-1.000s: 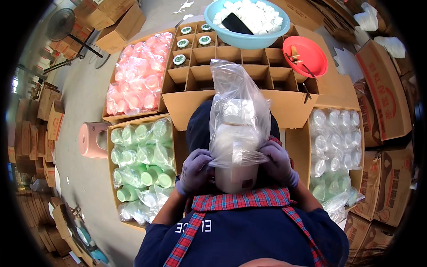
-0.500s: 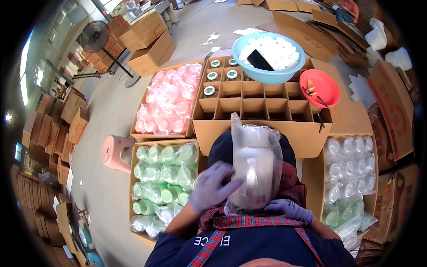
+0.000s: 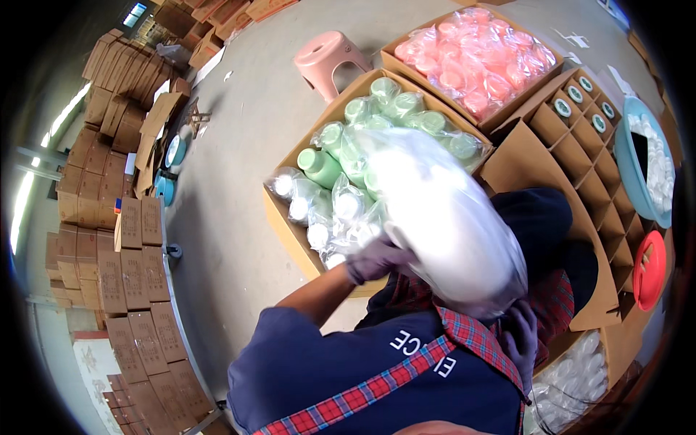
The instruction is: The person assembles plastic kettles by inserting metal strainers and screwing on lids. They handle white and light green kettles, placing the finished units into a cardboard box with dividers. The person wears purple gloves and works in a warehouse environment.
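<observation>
A large whitish bundle in a clear plastic bag (image 3: 449,217) lies slantwise across my lap, blurred by motion; what is inside cannot be made out. My left hand (image 3: 380,259), in a grey-purple glove, is closed on the bag's near left side. My right hand (image 3: 518,333), gloved alike, is at the bundle's lower right end, its fingers smeared and partly hidden. The bundle's far end hangs over an open carton (image 3: 286,235) of bagged green bottles (image 3: 319,167) and bagged white-capped bottles (image 3: 348,205).
Beyond stand a pink stool (image 3: 330,54) and a carton of bagged pink bottles (image 3: 500,83). To the right are a divided carton (image 3: 573,156) with several lidded jars, a blue basin (image 3: 661,206) of white pieces with a black phone, and a red bowl (image 3: 650,268). Stacked cartons (image 3: 138,290) line the left.
My view has turned left. The bundle has tipped from upright toward the green-bottle carton. My left hand, earlier loosely spread beside it, now grips its side.
</observation>
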### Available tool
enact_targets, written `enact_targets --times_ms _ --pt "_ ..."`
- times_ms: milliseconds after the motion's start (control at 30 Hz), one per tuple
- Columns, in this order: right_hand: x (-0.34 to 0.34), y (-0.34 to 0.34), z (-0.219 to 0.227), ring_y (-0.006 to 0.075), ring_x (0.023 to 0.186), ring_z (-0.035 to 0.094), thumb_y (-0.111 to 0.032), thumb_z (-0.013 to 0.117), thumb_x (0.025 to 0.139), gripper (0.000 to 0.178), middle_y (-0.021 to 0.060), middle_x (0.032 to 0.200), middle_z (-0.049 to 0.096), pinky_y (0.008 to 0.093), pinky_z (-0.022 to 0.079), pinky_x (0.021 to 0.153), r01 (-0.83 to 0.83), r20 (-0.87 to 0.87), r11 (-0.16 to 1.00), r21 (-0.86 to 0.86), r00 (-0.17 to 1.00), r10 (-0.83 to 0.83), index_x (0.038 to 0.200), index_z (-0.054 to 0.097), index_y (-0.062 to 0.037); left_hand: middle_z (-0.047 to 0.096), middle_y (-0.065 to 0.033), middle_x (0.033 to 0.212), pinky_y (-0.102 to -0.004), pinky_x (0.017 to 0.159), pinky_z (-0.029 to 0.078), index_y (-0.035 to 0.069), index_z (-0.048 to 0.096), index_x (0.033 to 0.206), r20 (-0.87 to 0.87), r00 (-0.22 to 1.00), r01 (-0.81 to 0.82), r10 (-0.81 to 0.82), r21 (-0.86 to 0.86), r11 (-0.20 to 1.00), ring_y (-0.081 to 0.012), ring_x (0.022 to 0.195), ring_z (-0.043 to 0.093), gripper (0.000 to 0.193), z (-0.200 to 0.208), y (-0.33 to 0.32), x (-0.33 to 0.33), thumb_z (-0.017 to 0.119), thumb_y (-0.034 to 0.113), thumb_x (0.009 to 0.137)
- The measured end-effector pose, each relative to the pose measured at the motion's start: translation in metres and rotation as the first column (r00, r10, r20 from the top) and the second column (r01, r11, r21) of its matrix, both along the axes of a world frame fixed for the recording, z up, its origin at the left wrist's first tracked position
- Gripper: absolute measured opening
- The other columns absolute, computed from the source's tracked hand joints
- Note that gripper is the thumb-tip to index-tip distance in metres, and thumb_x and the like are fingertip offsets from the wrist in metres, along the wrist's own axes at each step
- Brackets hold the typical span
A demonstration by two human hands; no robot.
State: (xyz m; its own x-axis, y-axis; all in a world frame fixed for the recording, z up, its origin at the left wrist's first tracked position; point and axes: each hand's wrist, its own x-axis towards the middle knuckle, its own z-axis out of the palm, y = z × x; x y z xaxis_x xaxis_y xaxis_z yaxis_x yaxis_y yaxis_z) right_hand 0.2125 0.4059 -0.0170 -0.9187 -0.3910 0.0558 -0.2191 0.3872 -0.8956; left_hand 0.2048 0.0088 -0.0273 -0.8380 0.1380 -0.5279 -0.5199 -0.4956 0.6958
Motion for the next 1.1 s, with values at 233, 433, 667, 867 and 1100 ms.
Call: enact_targets --times_ms 233,433,667,867,1100 --pt "-0.053 -0.025 0.011 0.0361 0.124 0.059 0.001 0.062 0.087 0.042 0.022 0.137 0.057 0.0414 0.049 0.102 -0.033 -0.071 0.954 0.299 0.996 0.056 0.129 0.061 0.0019 0.071 -0.0111 0.107 -0.0332 0.085 0.061 -0.005 0.07 0.109 -0.283 0.676 -0.661 0.681 -0.642 0.389 -0.0217 0.094 0.07 0.032 -0.101 -0.194 0.006 0.078 -0.005 0.078" --pt "-0.061 -0.054 0.015 0.0356 0.122 0.06 0.001 0.064 0.085 0.043 0.0211 0.135 0.059 0.0407 0.049 0.103 -0.061 0.044 0.934 0.353 0.998 0.049 0.128 0.062 0.0022 0.07 -0.0069 0.09 -0.0338 0.069 0.053 0.0 0.071 0.102 -0.106 0.587 -0.546 0.802 -0.784 0.296 -0.0176 0.073 0.064 0.027 -0.227 -0.228 0.009 0.076 -0.005 0.076" --pt "-0.071 -0.06 0.015 0.0369 0.122 0.059 -0.001 0.065 0.085 0.044 0.0214 0.132 0.06 0.0417 0.049 0.103 -0.058 0.125 0.9 0.431 0.992 0.004 0.128 0.062 0.002 0.072 -0.0064 0.092 -0.0339 0.067 0.053 0.0 0.074 0.099 0.268 0.751 -0.232 0.603 -0.748 0.621 -0.0149 0.073 0.063 0.037 -0.301 -0.277 -0.007 0.083 0.032 0.082" --pt "-0.08 -0.063 0.01 0.0373 0.119 0.06 -0.005 0.067 0.087 0.042 0.0219 0.131 0.06 0.0417 0.05 0.101 -0.05 0.129 0.881 0.471 0.992 -0.013 0.129 0.062 0.0014 0.071 -0.0056 0.093 -0.0343 0.065 0.053 0.004 0.073 0.105 0.482 0.675 -0.124 0.559 -0.673 0.729 -0.0148 0.074 0.063 0.036 -0.314 -0.277 -0.037 0.078 0.035 0.086" --pt "-0.088 -0.062 0.012 0.037 0.119 0.06 -0.008 0.068 0.088 0.042 0.022 0.13 0.06 0.0417 0.05 0.102 -0.076 0.147 0.867 0.493 0.989 0.004 0.129 0.063 0.0007 0.068 -0.0037 0.093 -0.0349 0.061 0.051 0.007 0.071 0.104 0.462 0.693 -0.126 0.554 -0.678 0.724 -0.0154 0.069 0.06 0.035 -0.309 -0.283 -0.022 0.08 0.036 0.086"
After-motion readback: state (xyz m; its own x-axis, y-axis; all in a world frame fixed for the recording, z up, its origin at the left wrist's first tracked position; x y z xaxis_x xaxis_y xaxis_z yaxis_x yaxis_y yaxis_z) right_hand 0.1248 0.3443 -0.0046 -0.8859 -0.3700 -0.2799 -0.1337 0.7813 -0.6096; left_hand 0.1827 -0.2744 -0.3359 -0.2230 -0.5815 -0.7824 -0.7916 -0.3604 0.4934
